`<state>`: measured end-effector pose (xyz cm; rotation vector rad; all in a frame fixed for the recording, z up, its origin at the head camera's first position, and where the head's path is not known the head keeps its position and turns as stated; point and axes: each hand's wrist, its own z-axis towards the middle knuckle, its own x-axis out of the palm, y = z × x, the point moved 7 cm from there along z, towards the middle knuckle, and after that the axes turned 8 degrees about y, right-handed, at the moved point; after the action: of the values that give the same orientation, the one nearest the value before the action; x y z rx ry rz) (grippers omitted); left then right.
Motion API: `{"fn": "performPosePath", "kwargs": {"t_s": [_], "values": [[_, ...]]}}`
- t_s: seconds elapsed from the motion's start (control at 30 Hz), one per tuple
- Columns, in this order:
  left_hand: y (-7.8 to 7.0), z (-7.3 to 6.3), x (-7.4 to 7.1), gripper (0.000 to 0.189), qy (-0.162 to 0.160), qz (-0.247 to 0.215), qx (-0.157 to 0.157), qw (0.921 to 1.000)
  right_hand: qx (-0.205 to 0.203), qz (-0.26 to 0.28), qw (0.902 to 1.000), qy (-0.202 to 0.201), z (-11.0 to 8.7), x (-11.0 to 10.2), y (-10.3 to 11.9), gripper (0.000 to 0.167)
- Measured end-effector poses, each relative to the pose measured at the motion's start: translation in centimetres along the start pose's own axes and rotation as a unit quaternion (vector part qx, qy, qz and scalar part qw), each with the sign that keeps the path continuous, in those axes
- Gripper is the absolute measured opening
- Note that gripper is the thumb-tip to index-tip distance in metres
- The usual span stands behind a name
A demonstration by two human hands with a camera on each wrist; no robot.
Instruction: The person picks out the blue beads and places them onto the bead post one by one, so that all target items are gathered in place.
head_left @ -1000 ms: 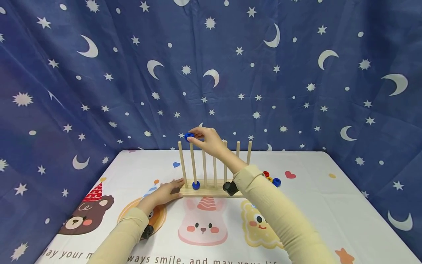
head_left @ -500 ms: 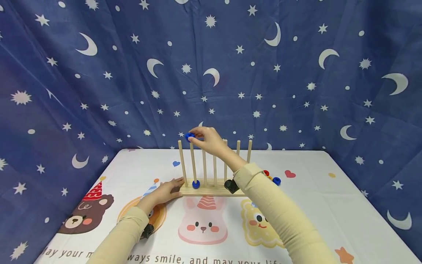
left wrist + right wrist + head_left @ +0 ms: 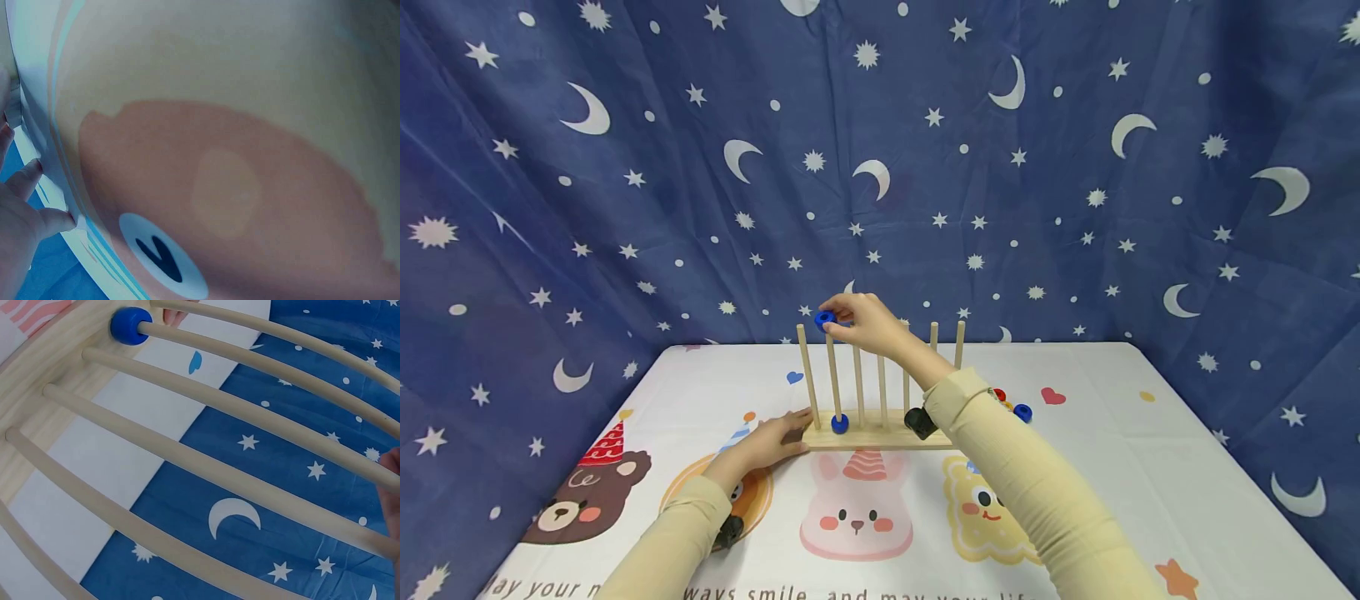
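The right hand point(image 3: 868, 323) is in the middle of the head view, with its thumb and fingers pinching the top blue ring point(image 3: 825, 320). That ring sits right at the top of the second peg point(image 3: 834, 379) from the left, but I cannot tell if the peg tip is inside the hole. The left hand point(image 3: 771, 440) is lower and to the left, holding the left end of the wooden stand point(image 3: 880, 438) between its thumb and fingers. The low blue ring point(image 3: 840, 424) is around the bottom of the same second peg, down on the wood. In the right wrist view it shows at the upper left. To the right of the middle, near the right sleeve point(image 3: 1037, 475), lie a red ring point(image 3: 999, 394), a bit of yellow point(image 3: 1008, 405) and the side blue ring point(image 3: 1022, 412). The white cloth point(image 3: 1097, 467) has a pink bunny point(image 3: 856, 517) in the lower middle, and a blue curtain point(image 3: 647, 167) with moons and stars fills the top of the frame
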<state>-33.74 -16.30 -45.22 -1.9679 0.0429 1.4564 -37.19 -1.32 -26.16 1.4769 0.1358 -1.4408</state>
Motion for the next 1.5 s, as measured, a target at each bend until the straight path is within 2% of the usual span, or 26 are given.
{"fn": "performPosePath", "kwargs": {"t_s": [0.3, 0.77, 0.9, 0.93, 1.03, 1.13, 1.17, 1.3, 1.5], "values": [[-0.1, -0.1, 0.5, 0.053, 0.001, 0.004, 0.005, 1.0, -0.006, -0.028, 0.9995, 0.014, -0.1, 0.4, 0.3, 0.035], [-0.3, -0.3, 0.3, 0.055, -0.001, 0.006, 0.006, 1.0, -0.002, -0.01, 0.9999, 0.012, -0.1, 0.5, 0.4, 0.035], [-0.1, -0.4, 0.4, 0.058, -0.009, -0.018, 0.031, 0.9993, -0.002, -0.005, 1.0, 0.003, -0.1, 0.4, 0.4, 0.034], [-0.1, -0.5, 0.4, 0.058, -0.015, -0.009, 0.045, 0.9988, -0.001, -0.002, 1.0, -0.001, -0.1, 0.4, 0.4, 0.034], [0.0, -0.6, 0.4, 0.059, -0.018, -0.006, 0.057, 0.9982, -0.002, 0.007, 0.9999, -0.008, -0.2, 0.5, 0.3, 0.033], [0.1, -0.6, 0.3, 0.056, -0.016, -0.004, 0.046, 0.9988, -0.007, 0.018, 0.9997, -0.013, -0.1, 0.6, 0.3, 0.033], [0.1, -0.5, 0.3, 0.055, -0.012, -0.015, 0.032, 0.9993, -0.009, 0.021, 0.9996, -0.013, -0.1, 0.6, 0.4, 0.033], [-0.2, -0.4, 0.1, 0.054, -0.003, 0.003, 0.008, 1.0, -0.018, 0.037, 0.9991, -0.011, -0.1, 0.4, 0.6, 0.032], [-0.4, 0.3, -0.2, 0.054, -0.001, 0.008, 0.005, 1.0, -0.029, 0.056, 0.9979, -0.017, -0.6, -0.6, 0.4, 0.029]]}}
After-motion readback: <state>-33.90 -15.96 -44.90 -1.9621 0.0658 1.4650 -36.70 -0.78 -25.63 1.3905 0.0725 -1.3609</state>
